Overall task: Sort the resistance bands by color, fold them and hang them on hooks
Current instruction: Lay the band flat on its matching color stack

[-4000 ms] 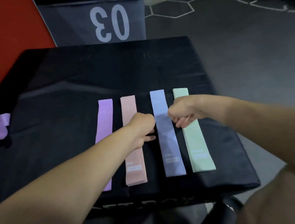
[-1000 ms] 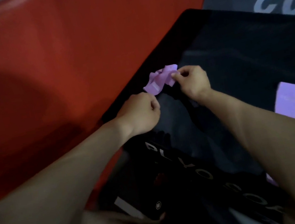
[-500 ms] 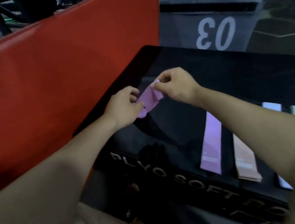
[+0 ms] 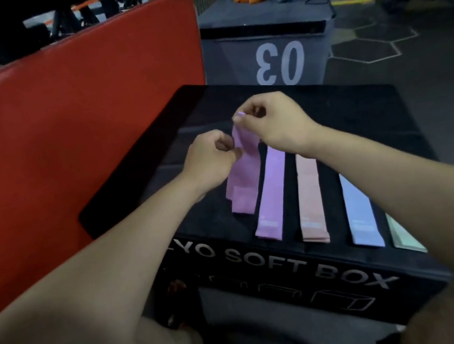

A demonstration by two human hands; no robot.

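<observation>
From my head camera, both my hands are over the black box (image 4: pixel 348 126), toward its left half; my right hand (image 4: pixel 273 124) pinches the top end of a mauve band (image 4: pixel 241 183) between thumb and forefinger, the other fingers curled in; my left hand (image 4: pixel 210 162) is just beside it, lower and to the left, fingers curled narrow, pinching the band's left edge a little below the top; the two hands are close together but not touching as far as I can tell. The mauve band hangs down from my fingers toward the box top, its lower end at or just above the surface, I cannot tell which; it sits left of the other bands.

On the box top, four bands lie flat and side by side, apart from one another, running toward the box's near edge; from left to right: lilac band (image 4: pixel 272 194), just beside the mauve one; pink band (image 4: pixel 311 199); blue band (image 4: pixel 359 209); green band (image 4: pixel 405 234), mostly hidden under my right forearm.

A red pad (image 4: pixel 58 116) stands along the box's left side; a grey box (image 4: pixel 266 40) marked 03 stands behind the black box.
</observation>
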